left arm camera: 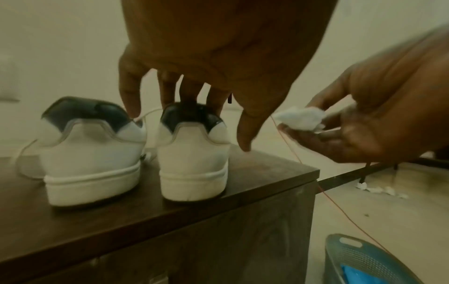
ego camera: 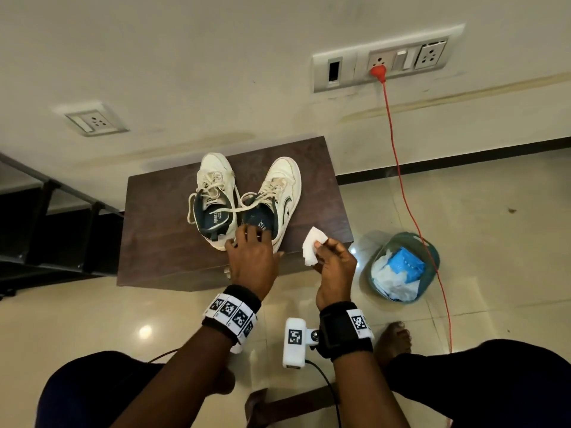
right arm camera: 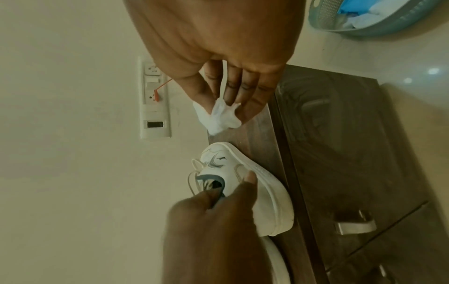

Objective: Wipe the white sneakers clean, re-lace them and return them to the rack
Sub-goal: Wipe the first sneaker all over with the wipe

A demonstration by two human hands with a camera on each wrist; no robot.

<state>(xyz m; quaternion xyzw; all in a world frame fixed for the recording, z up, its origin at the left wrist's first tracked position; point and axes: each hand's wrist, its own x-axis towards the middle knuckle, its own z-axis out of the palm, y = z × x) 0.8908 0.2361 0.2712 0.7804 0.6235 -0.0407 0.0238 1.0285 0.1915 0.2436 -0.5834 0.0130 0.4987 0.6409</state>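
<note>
The two white sneakers stand side by side on top of the dark wooden cabinet (ego camera: 160,211), toes toward the wall and heels toward the person; the left sneaker (ego camera: 213,199) and the right sneaker (ego camera: 278,199) nearly touch at the heels, and their loose laces (ego camera: 216,211) trail across both openings. The left hand (ego camera: 251,261) reaches over the heel of the right sneaker, its fingers (left arm camera: 170,90) spread and dipped at the dark collar, with the thumb (left arm camera: 248,132) hanging apart beside the heel; whether the fingers actually grip the collar cannot be told. The right hand (ego camera: 335,270) hovers just right of that sneaker, above the cabinet's near right corner, pinching a crumpled white wipe (ego camera: 313,245) between thumb and fingertips. On the floor to the right of the cabinet sits a teal basket (ego camera: 432,251) holding white and blue material. An orange cord (ego camera: 401,186) runs from a wall socket (ego camera: 378,64) above the cabinet down past the basket.
</note>
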